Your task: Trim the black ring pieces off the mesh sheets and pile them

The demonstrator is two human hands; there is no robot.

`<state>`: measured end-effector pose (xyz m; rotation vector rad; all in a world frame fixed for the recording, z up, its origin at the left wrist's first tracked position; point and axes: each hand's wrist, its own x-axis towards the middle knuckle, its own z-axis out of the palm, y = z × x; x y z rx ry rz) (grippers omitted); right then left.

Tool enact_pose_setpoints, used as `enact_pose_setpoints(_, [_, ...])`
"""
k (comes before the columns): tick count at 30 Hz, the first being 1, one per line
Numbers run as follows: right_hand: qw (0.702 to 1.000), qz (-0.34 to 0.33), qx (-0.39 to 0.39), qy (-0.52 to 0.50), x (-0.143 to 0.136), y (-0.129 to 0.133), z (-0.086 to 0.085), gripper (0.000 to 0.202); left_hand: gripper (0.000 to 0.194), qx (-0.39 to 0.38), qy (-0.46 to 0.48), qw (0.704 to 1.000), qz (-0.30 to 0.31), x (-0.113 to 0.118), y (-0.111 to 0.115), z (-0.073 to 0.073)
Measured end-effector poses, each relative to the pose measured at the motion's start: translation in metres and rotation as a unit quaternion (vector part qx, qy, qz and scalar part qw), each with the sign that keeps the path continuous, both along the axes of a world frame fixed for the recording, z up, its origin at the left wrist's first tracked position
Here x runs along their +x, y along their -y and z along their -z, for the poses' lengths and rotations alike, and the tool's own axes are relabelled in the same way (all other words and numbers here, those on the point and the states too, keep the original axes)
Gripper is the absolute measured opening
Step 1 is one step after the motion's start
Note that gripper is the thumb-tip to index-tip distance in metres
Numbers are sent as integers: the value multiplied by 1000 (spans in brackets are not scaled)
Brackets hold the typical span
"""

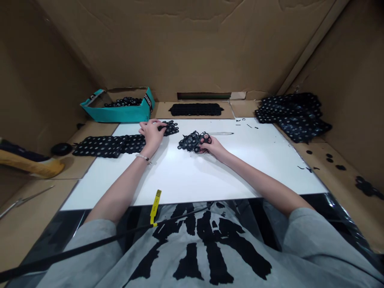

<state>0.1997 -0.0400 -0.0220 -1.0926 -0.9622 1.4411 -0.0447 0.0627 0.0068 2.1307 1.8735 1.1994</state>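
Note:
My right hand (213, 147) pinches the right side of a loose clump of black rings (189, 142) on the white board (192, 176). Thumb and fingertips of my left hand (153, 133) are closed on the near end of a smaller cluster of black rings (171, 127). Beneath and beside my left wrist lies a black sheet with rows of round holes or pale dots (100, 146), its right part partly hidden by the hand. Just behind my right hand is a thin, pale pen-like tool (220, 133).
A teal box (120, 115) with black rings inside stands at the back left. A black bundle (196, 109) lies at the back, dotted black sheets (295, 114) at the back right. Scissors (21, 201) and a yellow-black bottle-like object (33, 160) are at left. Black scraps (309, 169) lie at right.

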Motion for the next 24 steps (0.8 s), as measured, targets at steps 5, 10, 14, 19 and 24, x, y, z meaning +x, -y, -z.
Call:
enact_pose_setpoints(5, [1000,-4,-5,20,-1,1,-4,46,21,15,-44,987,156,26,27,-9])
enact_pose_setpoints(10, [999,-1,14,43,-2,1,-3,39,23,-82,-52,941,324,55,58,-11])
enact_pose_setpoints(14, [995,9,61,73,-3,1,-1,34,27,-161,37,930,329,62,64,-3])
enact_pose_setpoints(19, [988,33,104,109,-4,-1,5,31,27,-251,154,900,320,63,59,5])
enact_pose_setpoints(24, [982,58,88,156,-2,-7,15,30,19,-236,171,918,269,58,45,4])
